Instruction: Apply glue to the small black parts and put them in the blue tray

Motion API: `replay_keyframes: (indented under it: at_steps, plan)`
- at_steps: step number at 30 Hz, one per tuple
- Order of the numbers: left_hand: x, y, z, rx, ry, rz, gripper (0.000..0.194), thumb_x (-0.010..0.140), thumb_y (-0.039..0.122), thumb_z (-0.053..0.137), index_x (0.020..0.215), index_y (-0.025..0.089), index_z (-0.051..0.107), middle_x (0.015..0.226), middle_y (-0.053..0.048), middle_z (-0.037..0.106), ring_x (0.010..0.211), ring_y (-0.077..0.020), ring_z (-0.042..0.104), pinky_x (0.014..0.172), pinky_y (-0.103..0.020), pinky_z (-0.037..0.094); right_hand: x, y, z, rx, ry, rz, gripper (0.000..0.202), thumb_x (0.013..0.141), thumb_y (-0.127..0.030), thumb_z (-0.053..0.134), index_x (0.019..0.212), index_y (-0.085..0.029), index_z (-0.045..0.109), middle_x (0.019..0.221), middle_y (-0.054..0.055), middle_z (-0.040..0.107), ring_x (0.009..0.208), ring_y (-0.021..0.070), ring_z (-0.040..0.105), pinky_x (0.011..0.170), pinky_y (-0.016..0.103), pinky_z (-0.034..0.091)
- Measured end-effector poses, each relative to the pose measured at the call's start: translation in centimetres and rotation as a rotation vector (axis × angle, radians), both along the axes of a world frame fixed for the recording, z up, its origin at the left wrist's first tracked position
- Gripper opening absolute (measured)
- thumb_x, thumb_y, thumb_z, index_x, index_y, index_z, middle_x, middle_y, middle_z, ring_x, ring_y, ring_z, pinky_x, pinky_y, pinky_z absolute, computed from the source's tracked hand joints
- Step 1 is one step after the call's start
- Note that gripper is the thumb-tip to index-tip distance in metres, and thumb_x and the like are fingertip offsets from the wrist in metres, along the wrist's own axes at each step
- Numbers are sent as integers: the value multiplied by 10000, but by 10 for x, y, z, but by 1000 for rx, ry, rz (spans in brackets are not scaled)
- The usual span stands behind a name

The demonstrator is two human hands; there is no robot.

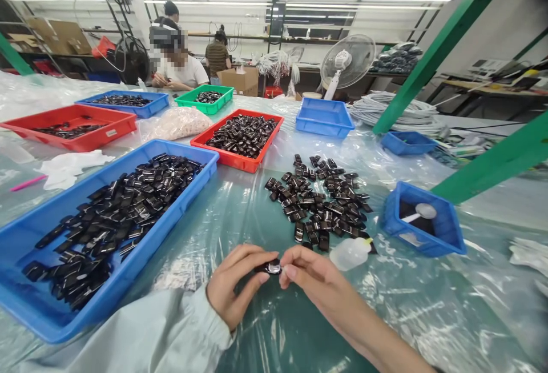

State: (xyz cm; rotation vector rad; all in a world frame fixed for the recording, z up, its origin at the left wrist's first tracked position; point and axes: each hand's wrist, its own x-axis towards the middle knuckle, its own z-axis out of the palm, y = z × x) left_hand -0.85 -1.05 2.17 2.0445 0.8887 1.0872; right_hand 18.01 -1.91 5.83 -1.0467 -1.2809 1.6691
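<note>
Between my hands is a small black plastic piece [273, 268] with a glossy, light-reflecting face. My left hand [233, 284] grips its left end between thumb and fingers. Thumb and fingertips of my right hand [310, 275] are pinched together at its right end; whatever they hold is too small or hidden to make out. Just beyond my hands lies a loose pile of similar black pieces [325, 204]. A translucent squeeze bottle [350, 255] with a yellowish tip rests on its side by my right hand.
On my left stands a long blue bin [141, 257] of black pieces. Farther back are red trays [257, 164], a green tray [209, 108] and an upright fan [342, 61]. A blue box [422, 244] with a white scoop [426, 211] sits right, near a green post [492, 159]. Co-workers sit beyond.
</note>
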Motion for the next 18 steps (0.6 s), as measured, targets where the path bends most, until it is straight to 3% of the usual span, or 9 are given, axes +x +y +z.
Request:
replay_keyframes:
  at_steps: [6,12,18]
  plan:
    - [0,-2,2,-37,-25,-46,309,915,151,462,1194,241,559,1038,-66,587,950,-179,571,830,-274,462,3,0,5,-135,104,38,167,815,-337,645,841,-194,564,706,-35,573,686,97,545,715,242,435]
    - [1,-10,2,-24,38,-59,308,925,189,464,1200,287,562,1044,-43,610,926,-170,589,810,-249,458,8,3,-3,-304,94,81,243,741,-362,712,786,-183,555,659,-27,573,615,105,578,438,169,446]
    - [3,-8,1,100,45,4,315,938,380,433,1176,277,612,942,-76,674,832,-202,647,737,-274,516,13,-6,-20,-204,36,74,216,762,-422,688,812,-234,596,648,-38,574,627,113,623,377,140,420]
